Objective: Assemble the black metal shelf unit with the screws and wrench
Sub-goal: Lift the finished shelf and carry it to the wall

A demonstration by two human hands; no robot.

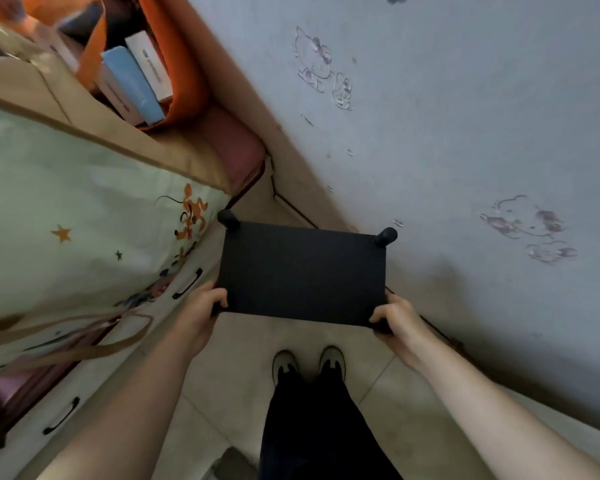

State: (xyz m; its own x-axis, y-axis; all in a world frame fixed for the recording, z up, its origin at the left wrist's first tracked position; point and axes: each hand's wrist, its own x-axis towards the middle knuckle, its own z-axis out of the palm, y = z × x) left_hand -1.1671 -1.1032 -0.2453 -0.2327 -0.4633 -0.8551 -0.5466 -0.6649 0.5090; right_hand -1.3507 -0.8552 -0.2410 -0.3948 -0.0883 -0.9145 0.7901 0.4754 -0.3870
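Wall (465, 116): pale, with faded cartoon sticker marks, fills the right of the view. Bed (66, 209): left side, printed cartoon cover; drawers with black handles below it. Tiled floor (243, 341) runs between them; the person stands on it, shoes (309, 363) visible under dark trousers.

Shelf unit (302, 275): black metal, seen from above as a flat rectangular panel, held off the floor in the gap between bed and wall, in front of the feet. Two rounded black post caps (386, 236) stand up at its far corners. Anything below the top panel is hidden.

Left hand (207, 306): fingers curled over the near-left corner, gripping it. Right hand (394, 318): fingers wrapped round the near-right corner, gripping it. Both carry the unit level.

Step, as judged: fastening looks finished or paused; no screws or wrench in view. The unit is being carried or positioned, probably toward the corner by the wall. Next move calls for lowering it evenly so all feet land together, keeping clear of the bed edge and wall.

Containers: orange fabric bin (184, 64) at upper left, beyond the bed, holds upright books or boxes (136, 81), one pale blue, one white. Other contents blurred.
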